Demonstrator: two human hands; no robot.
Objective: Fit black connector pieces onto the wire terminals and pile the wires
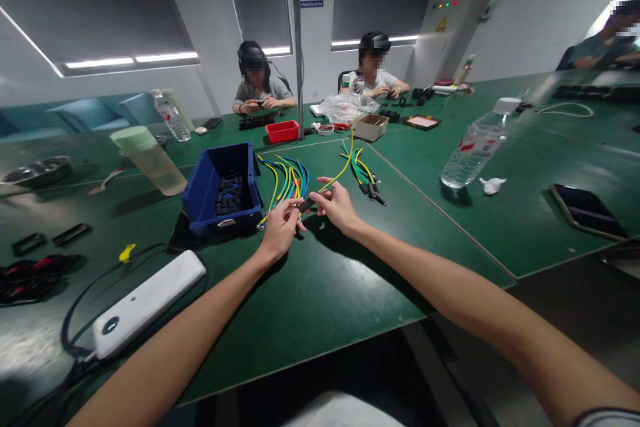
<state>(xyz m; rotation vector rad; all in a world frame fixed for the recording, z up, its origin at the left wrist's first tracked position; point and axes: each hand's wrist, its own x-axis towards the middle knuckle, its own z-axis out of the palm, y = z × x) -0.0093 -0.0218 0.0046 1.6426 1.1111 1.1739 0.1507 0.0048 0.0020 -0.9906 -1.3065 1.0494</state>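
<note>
Your left hand (pixel 281 225) and right hand (pixel 336 203) meet above the green table (pixel 320 293) beside the blue bin (pixel 223 190) — both pinched on a small black connector (pixel 307 203) with a yellow wire (pixel 340 173). You appear mid-insertion; next, seat it firmly.

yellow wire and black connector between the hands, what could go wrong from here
The left hand and right hand pinch a small black connector on a yellow wire; a slip could drop it. The loose wire bundle lies right behind and might snag. The open blue bin sits beside the left hand and could be knocked.
</note>
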